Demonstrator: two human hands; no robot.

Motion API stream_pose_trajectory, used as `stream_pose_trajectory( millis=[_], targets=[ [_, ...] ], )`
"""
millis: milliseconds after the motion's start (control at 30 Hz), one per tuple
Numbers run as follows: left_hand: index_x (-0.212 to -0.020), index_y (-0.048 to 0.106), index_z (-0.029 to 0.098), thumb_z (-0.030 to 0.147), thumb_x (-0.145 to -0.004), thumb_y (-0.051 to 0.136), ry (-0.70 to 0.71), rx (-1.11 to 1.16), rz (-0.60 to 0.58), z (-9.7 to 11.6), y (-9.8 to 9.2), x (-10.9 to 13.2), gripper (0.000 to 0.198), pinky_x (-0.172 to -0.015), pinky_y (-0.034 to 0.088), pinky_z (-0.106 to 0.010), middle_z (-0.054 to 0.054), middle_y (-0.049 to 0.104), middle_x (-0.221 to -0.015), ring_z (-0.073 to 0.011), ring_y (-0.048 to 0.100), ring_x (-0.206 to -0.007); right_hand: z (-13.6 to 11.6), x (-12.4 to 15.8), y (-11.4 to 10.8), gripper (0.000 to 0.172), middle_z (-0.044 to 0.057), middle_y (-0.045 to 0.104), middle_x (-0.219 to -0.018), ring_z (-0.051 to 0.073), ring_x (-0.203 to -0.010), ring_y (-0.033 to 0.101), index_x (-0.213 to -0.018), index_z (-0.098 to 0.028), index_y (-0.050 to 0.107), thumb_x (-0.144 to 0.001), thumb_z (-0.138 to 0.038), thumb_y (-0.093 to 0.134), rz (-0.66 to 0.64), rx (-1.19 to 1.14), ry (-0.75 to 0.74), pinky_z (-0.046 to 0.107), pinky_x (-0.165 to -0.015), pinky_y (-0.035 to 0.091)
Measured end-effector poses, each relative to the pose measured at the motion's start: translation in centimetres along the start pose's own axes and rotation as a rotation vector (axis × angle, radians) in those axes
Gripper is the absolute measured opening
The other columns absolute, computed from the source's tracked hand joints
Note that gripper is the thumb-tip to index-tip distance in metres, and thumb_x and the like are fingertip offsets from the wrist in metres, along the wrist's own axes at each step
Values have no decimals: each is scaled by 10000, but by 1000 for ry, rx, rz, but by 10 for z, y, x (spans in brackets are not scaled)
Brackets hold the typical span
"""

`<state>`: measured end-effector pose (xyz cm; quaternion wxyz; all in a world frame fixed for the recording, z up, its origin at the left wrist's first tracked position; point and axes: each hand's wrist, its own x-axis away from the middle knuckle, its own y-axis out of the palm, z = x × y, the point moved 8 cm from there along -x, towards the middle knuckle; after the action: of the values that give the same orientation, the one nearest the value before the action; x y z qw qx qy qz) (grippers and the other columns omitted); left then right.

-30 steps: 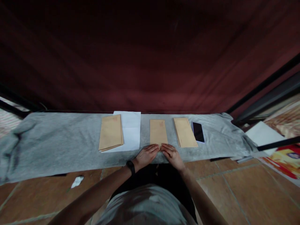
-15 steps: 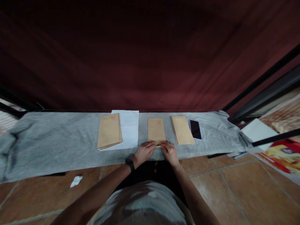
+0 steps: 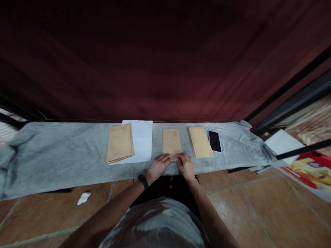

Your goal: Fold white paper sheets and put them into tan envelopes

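A flat, rectangular brown paper envelope (image 3: pixel 171 140) with a small reddish print near its upper right corner lies on a long surface draped in soft grey cloth (image 3: pixel 67 151), directly in front of the person. The left hand (image 3: pixel 157 168), a black band (image 3: pixel 143 181) around its wrist, has its fingers bent at the envelope's near left corner. The right hand (image 3: pixel 186 167) is at the near right corner, its fingers curled more tightly inward. On both hands the fingers sit close together rather than spread, a short stretch of the near edge showing between the two hands; whether they pinch the paper or only press on it, I cannot tell. To the left, a stack of larger brown paper envelopes (image 3: pixel 119 143) partly overlaps a white sheet of paper (image 3: pixel 142 141). To the right lies a slanted stack of narrow brown paper envelopes (image 3: pixel 201 142), and just beside its right edge is a dark-screened phone with a pale purple rim (image 3: pixel 214 141). A dark red fabric sheet (image 3: pixel 165 75) rises behind the surface, and a crumpled white scrap (image 3: pixel 84 198) lies below on the brown tiled floor (image 3: pixel 245 213).
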<state>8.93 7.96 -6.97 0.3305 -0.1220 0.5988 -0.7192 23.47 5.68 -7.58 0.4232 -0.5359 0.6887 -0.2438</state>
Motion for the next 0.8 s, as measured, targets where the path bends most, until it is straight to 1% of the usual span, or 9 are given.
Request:
stream_pose_trajectory(
  millis=[100,167,267,400,500,567,667,800],
  targets=[
    [-1301,581,158,31,-902,511,3,-18,-2,4,0,1,425,-1126,434,-345,-110,615,-1384,-193,528,-1337,-21,10,4,360,115,663,-1307,233,-1250,583,-1288,-187,634,-1032,-256,389,-6,19,-83,432,-1095,437],
    [-1337,559,139,65,-910,504,2,-11,5,6,0,2,438,-1143,415,-349,-129,596,-1409,-196,520,-1348,-38,21,11,419,125,610,-1397,238,-1324,535,-1402,-173,555,-1036,-288,388,-48,25,-161,450,-1150,397],
    [-1378,537,118,129,-924,495,-6,-3,25,8,1,6,456,-1155,403,-369,-147,567,-1441,-209,492,-1377,-49,35,15,507,145,552,-1464,249,-1387,480,-1498,-143,443,-1034,-344,406,-107,63,-202,464,-1177,376],
    [-1382,539,102,185,-966,449,-23,-28,42,9,-1,14,433,-1153,405,-387,-151,551,-1457,-218,483,-1387,-35,43,3,485,118,514,-1504,230,-1419,445,-1501,-164,442,-1047,-317,369,-129,118,-172,465,-1208,329],
    [-1378,545,109,193,-979,427,-36,-44,62,9,-5,19,424,-1143,416,-397,-145,564,-1446,-220,498,-1375,-21,43,-8,470,113,508,-1508,231,-1415,452,-1492,-167,456,-1056,-298,340,-129,145,-139,479,-1209,325],
    [-1363,560,115,202,-985,422,-54,-53,88,11,-9,19,411,-1146,411,-419,-147,588,-1419,-233,512,-1362,-17,42,-11,467,113,508,-1507,232,-1410,460,-1490,-172,459,-1057,-294,337,-126,150,-131,484,-1208,327],
    [-1335,583,105,234,-1005,404,-89,-67,107,15,-9,12,397,-1164,382,-459,-166,608,-1390,-257,530,-1344,-16,42,-10,457,117,519,-1497,231,-1409,461,-1470,-159,485,-1057,-294,343,-105,148,-126,481,-1210,330],
    [-1421,503,107,280,-1032,351,-39,-43,55,31,5,-11,452,-1193,334,-431,-139,520,-1490,-230,460,-1404,-15,43,-5,456,132,525,-1490,247,-1414,454,-1459,-137,497,-1050,-275,350,-74,152,-114,495,-1201,350]
  ],
)
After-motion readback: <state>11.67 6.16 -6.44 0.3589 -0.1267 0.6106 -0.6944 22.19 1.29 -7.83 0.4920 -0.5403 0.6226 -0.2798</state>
